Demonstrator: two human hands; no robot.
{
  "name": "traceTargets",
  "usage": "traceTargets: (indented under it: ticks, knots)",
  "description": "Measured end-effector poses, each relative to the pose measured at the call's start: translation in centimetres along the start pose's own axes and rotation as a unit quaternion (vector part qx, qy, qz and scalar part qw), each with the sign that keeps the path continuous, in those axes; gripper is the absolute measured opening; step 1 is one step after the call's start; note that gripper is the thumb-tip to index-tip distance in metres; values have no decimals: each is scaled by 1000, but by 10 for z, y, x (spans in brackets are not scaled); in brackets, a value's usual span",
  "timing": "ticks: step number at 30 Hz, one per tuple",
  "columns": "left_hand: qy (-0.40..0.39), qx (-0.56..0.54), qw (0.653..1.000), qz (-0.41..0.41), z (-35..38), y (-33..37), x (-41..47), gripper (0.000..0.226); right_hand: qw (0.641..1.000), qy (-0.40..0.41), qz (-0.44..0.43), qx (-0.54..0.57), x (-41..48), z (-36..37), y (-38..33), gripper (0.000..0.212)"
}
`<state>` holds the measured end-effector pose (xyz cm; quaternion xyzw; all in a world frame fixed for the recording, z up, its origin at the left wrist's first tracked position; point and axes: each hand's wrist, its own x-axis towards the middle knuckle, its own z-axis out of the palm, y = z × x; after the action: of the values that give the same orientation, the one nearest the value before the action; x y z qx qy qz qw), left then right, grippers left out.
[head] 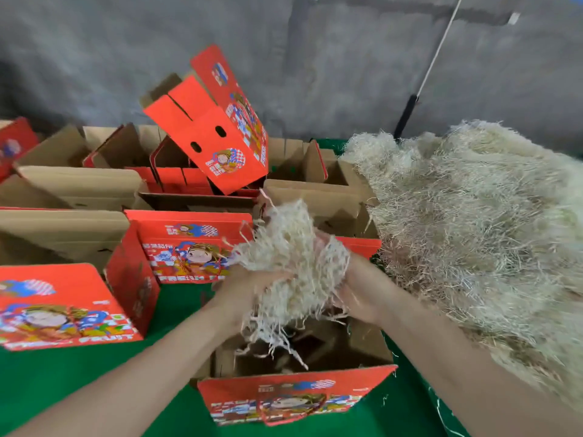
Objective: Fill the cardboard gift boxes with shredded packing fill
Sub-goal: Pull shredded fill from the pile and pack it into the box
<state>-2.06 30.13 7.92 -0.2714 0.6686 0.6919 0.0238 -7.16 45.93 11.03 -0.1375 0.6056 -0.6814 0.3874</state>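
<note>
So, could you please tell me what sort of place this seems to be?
Probably a fruit gift-packing bench: many open red gift boxes on a green table, a big heap of shredded fill beside them.

A red printed gift box stands open at the near edge of the green tabletop, its plain brown inside showing. Right above it a clump of fill, cream and stringy, is bunched between the left hand and the right hand, with loose threads dangling into the box. The big heap of fill sprawls to the right. More open boxes crowd behind, and a tilted box is perched on top of them.
</note>
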Motion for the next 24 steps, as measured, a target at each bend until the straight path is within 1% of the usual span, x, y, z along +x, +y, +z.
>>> traceTargets:
  ticks: [1,2,3,4,5,7,9,12,14,16,17,19,20,21,22,23,24]
  knots:
    - [-25,31,999,15,-2,-5,-2,29,1000,13,21,-4,3,1,10,41]
    - [-76,68,994,39,-5,-17,0,30,999,27,28,-4,9,-2,23,46]
    - [-129,80,987,51,-8,-31,4,32,998,40,37,-15,12,0,34,45]
    - [-177,115,976,54,-13,-42,6,39,997,50,49,-35,17,-1,46,48]
    - [-210,132,967,56,-15,-45,5,44,993,67,67,-64,21,0,55,51]
    - [-243,179,952,57,-22,-48,9,43,986,96,89,-107,25,-2,70,48]
    - [-225,196,954,36,-30,-46,13,37,982,122,104,-105,28,-11,82,45]
    - [-186,171,968,-9,-41,-49,25,34,979,141,104,-105,25,-30,88,41]
    - [-185,167,968,-26,-39,-50,29,32,988,104,89,-72,23,-37,88,39]
    - [-203,173,962,-58,-29,-54,29,39,996,30,86,-25,20,-35,86,37]
    - [-210,185,958,-62,-21,-54,27,42,995,-8,92,-30,20,-31,85,39]
    - [-199,192,961,-30,-5,-58,25,34,989,-52,105,-96,19,-25,86,50]
    - [-169,189,967,-9,0,-59,26,35,984,-42,108,-134,20,-26,87,56]
    - [-132,187,974,-5,0,-58,28,36,981,-7,110,-161,19,-30,87,61]
    - [-105,186,977,-14,-3,-58,32,37,976,46,112,-182,17,-36,86,61]
    - [-93,190,977,-32,-7,-57,36,40,970,95,110,-194,15,-44,84,55]
    - [-85,195,975,-60,-14,-55,40,38,966,130,105,-195,11,-53,82,44]
